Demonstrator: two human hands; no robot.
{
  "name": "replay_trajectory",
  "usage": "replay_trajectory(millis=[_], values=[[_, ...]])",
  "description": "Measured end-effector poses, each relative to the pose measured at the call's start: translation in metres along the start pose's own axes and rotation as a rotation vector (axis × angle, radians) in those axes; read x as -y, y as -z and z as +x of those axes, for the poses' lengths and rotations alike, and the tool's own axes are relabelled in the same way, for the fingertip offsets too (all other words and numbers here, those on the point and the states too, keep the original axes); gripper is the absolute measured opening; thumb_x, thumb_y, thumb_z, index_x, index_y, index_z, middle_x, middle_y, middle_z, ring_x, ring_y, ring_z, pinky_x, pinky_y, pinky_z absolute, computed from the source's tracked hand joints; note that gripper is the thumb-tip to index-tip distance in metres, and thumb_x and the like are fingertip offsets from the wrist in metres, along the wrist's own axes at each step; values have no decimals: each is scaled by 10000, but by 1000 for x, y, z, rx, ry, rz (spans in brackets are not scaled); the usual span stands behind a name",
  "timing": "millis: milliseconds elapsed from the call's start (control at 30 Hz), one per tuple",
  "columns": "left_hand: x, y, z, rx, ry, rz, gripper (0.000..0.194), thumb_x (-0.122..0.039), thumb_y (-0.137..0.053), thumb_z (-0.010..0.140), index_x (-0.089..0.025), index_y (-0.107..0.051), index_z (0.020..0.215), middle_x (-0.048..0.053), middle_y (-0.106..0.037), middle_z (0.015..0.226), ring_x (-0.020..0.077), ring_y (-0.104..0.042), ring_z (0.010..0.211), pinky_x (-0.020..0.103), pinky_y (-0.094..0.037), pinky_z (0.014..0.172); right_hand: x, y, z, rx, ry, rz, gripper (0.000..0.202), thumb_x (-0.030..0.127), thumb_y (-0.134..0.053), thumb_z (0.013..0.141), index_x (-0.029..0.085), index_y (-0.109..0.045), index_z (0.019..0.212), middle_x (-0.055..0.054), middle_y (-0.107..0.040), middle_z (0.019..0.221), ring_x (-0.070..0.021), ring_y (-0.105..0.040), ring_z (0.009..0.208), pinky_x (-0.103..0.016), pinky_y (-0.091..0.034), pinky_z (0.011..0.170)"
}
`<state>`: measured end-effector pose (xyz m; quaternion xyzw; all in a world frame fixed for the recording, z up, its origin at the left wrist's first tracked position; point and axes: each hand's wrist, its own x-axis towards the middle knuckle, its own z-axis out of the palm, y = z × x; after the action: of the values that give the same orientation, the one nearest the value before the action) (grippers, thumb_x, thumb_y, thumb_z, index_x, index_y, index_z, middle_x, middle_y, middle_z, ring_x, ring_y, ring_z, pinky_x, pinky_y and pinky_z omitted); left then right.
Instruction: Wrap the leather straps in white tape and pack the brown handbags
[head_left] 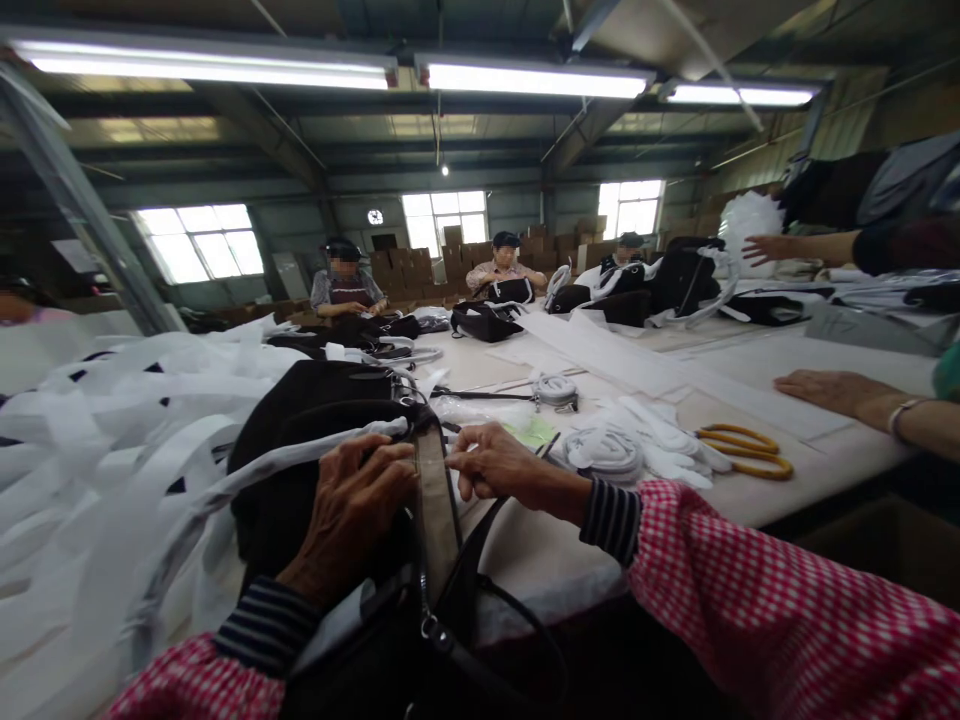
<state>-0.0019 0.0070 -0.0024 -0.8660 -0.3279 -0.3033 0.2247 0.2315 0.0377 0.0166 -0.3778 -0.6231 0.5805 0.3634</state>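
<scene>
One black bag (322,400), partly hidden, lay under the loosely bent left hand (352,510); the right hand (495,465) curled nearby; neither's hold was clear.

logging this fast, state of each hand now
Left hand: on the black bag, fingers bent; grip can't be told.
Right hand: bent fingers at the brownish strip; grip can't be told.

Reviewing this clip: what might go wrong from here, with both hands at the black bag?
The yellow-handled scissors lie near the table edge, beyond the right sleeve; a wide sweep of that arm might knock them.

White strips crowd the black bag, so turning it could drag some along.

The left hand and right hand work close together, so fingers might bump.
</scene>
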Motion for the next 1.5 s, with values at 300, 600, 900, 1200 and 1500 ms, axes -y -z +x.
replay_trajectory(millis=[300, 600, 900, 1200, 1500], values=[[14, -7, 11, 218, 393, -283, 227, -330, -577, 999, -227, -709, 846, 22, -693, 1255, 287, -492, 1208, 495, -370, 1066, -7, 1, -14, -31, 56, 15, 137, 125, -672, 845, 139, -625, 717, 18, -647, 547, -41, -436, 372, -148, -303, 376], [-7, 30, 28, 501, 228, 49, 150, -337, -752, 887, -215, -676, 926, 57, -661, 1235, 330, -501, 1160, 492, -412, 929, -20, 0, -12, -53, 72, 22, 155, 166, -659, 836, 146, -615, 689, 19, -615, 504, -51, -394, 358, -171, -245, 365], [-6, 10, 21, 511, 307, -110, 109, -214, -605, 912, -203, -620, 805, 26, -657, 1211, 296, -460, 1149, 474, -382, 898, -20, -3, 4, -61, 17, -112, 140, 110, -623, 818, 148, -613, 683, 4, -646, 539, -65, -438, 379, -179, -283, 384], [-16, 5, 16, 283, 339, -71, 97, -224, -630, 934, -199, -602, 845, 47, -671, 1213, 319, -456, 1167, 523, -362, 970, -16, -7, 15, -118, 110, -447, 158, 157, -636, 817, 144, -669, 662, 8, -607, 600, -107, -539, 535, -215, -385, 518], [-1, -6, 11, 260, 330, -182, 115, -275, -595, 979, -222, -673, 914, 54, -659, 1040, 299, -509, 1094, 458, -384, 901, 9, 31, -9, -35, 260, -545, 246, 156, -575, 844, 149, -777, 986, -49, -741, 895, -177, -641, 800, -274, -479, 713]])
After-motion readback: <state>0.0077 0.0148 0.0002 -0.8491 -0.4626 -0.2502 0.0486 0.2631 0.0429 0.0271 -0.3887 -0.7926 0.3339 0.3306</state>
